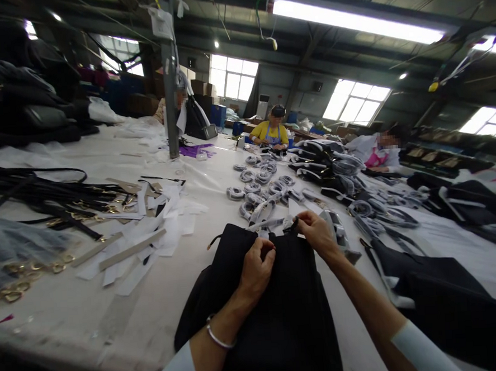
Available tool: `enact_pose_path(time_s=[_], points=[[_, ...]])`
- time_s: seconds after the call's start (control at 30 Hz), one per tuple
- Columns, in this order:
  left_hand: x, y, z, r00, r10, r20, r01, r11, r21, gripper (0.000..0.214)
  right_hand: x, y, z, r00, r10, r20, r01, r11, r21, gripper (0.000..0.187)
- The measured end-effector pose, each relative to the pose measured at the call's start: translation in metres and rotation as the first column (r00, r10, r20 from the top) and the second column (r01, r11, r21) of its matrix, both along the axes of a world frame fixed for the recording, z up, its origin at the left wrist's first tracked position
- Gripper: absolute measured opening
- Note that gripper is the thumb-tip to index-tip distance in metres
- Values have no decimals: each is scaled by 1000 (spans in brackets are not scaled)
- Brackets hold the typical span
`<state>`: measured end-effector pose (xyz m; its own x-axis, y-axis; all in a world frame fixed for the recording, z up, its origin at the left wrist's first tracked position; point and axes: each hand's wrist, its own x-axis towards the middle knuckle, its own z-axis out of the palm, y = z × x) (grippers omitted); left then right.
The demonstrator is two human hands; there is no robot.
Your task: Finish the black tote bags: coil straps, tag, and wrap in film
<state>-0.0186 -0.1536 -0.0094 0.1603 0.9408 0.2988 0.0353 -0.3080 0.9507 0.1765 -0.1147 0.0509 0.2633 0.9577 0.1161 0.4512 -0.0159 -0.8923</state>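
A black bag [299,305] lies on the white table in front of me, its top edge facing away. My left hand [257,266] rests over the upper part of the bag, its thumb and fingers closed in a pinch by the top edge. At the upper right corner, my right hand [316,234] pinches a small black tab on the bag. White wrapping [267,224] shows along the top edge between the hands. Exactly what lies between my left fingertips is hidden. A short gold-tipped black cord [213,242] sticks out at the left corner.
Left are black straps [71,210] with gold clasps and white paper strips [146,245]. Wrapped coiled straps [264,176] lie ahead. More black bags [435,291] sit on the right. A metal post [170,100] rises from the table; co-workers [273,131] are beyond.
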Motion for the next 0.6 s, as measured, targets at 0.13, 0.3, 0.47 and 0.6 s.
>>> enact_pose_path(time_s=[0.13,0.3,0.47,0.6], points=[[0,0,0,1000,6,15,-6,1000,-9,8,-10,2,4,993,48,-107,-51,998,-24,33],[0,1,-1,1000,4,26,-3,1000,-19,9,11,3,-3,991,83,-106,-107,962,-252,30],[0,2,-5,999,-13,32,14,1000,-25,10,24,-17,-3,976,150,-155,-190,940,-283,33],[1,3,-6,1000,-15,16,15,999,-32,9,19,-29,11,946,271,-177,-301,936,-181,35]])
